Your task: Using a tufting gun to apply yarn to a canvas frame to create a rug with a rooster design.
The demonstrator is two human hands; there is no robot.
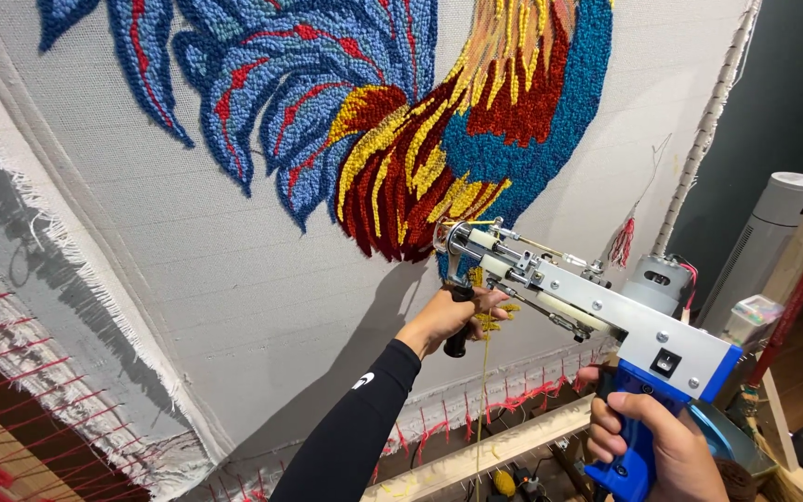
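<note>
While the gun [597, 311] is gripped by both the left hand [453, 314] and the right hand [648, 437], yarn [485, 372] could be snagged if the needle slips off the rooster's [420, 121] lower edge on the cloth [188, 270].

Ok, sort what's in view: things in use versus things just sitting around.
In use:
tufting gun, blue grip in the right hand
black front handle, gripped by the left hand
yellow yarn
backing cloth with the tufted rooster

Sitting around:
white tower fan
red tassel
</note>
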